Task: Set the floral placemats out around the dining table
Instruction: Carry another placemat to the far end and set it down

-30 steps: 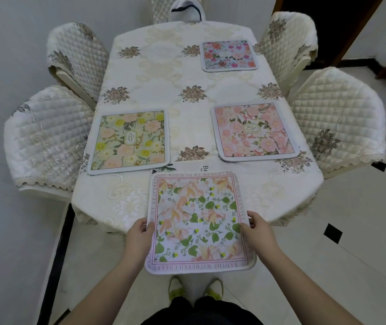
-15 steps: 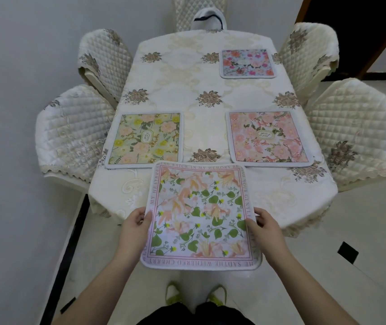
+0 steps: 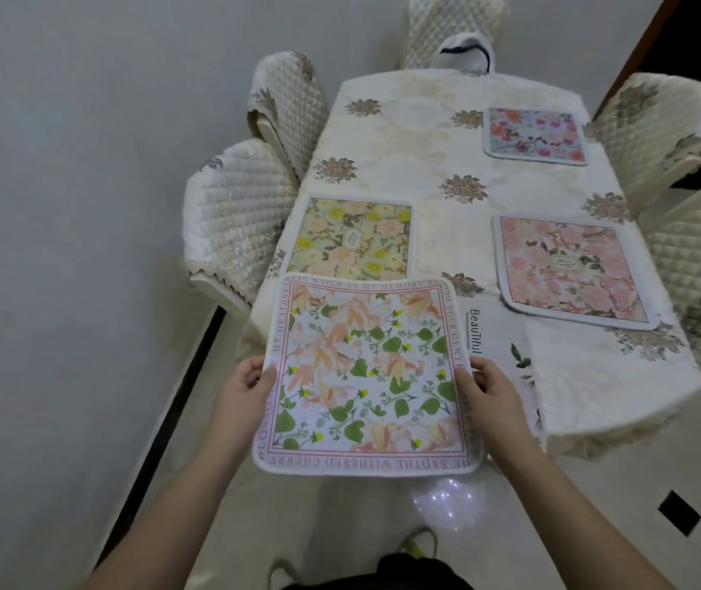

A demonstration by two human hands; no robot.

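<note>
Head view is showing the held mat (image 3: 366, 372), the one with green leaves and peach lilies inside a lettered pink border, being carried flat and face up at the near end of the table (image 3: 425, 134). The left hand (image 3: 241, 387) is pinching its left edge and the right hand (image 3: 488, 387) its right edge, thumbs on top and the remaining fingers hidden beneath, so the soft mat is staying spread and level rather than sagging. Its far edge is overlapping the near left corner of the table and covering the bottom of the yellow mat (image 3: 355, 238); its near half is hanging out over the floor (image 3: 595, 517). Whether it is touching the cloth anywhere is not clear.

Another mat (image 3: 497, 347), white and printed "Beautiful", is lying at the near end, mostly hidden behind the held one. The pink mat (image 3: 570, 270) is lying on the right side and the blue mat (image 3: 534, 136) further back on the right, each in front of a chair (image 3: 697, 266), which reads as one mat per seat. The far left place is bare, and I judge the held mat to be heading for an unfilled seat on that side.

A white bag (image 3: 463, 57) with a dark handle is sitting at the far end; its contents are not showing. The right-hand chairs are being cropped by the frame edge.
</note>
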